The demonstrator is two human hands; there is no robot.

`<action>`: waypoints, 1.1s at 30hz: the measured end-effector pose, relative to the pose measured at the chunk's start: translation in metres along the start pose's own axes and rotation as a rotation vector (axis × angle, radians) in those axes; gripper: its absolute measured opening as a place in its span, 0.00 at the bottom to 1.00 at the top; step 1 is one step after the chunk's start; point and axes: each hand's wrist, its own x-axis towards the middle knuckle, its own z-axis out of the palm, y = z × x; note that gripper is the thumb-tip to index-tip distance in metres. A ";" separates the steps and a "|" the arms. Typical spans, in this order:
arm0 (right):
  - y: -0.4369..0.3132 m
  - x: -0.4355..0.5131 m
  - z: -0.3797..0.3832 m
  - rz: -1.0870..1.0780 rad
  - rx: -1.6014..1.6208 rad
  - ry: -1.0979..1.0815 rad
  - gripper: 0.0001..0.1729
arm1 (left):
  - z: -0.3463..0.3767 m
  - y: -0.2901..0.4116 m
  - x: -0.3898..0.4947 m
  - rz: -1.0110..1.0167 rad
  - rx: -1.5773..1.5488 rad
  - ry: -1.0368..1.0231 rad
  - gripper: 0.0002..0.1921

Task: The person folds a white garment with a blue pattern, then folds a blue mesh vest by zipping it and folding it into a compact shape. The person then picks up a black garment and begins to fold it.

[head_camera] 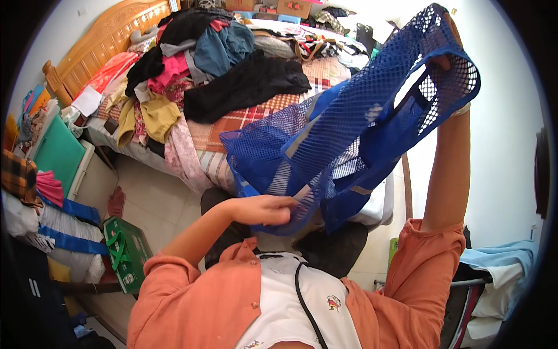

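Observation:
A blue mesh vest [331,126] with grey reflective strips hangs stretched between my hands, over the near edge of the bed. My right hand [442,63] is raised at the upper right, inside the vest's upper end and partly covered by the mesh, which drapes over it. My left hand [270,209] pinches the vest's lower edge near a reflective strip, with its fingers curled. Behind the vest, black trousers [244,87] lie spread on the plaid bedding [209,131].
A pile of clothes [187,52] covers the bed's left side by the wooden headboard [109,37]. A green bag [128,253] stands on the floor at left, beside strapped bundles [72,227]. Light blue cloth [501,255] hangs over a rack at right.

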 end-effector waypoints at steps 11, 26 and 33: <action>-0.022 -0.012 0.007 -0.006 -0.025 0.028 0.17 | 0.050 -0.045 0.134 0.106 -0.393 -0.226 0.27; -0.035 -0.019 -0.012 -0.009 -0.155 0.160 0.16 | -0.077 0.115 -0.070 0.826 -0.274 0.989 0.17; -0.012 -0.029 0.015 0.068 -0.132 0.427 0.18 | -0.075 0.221 -0.144 0.872 0.406 0.960 0.18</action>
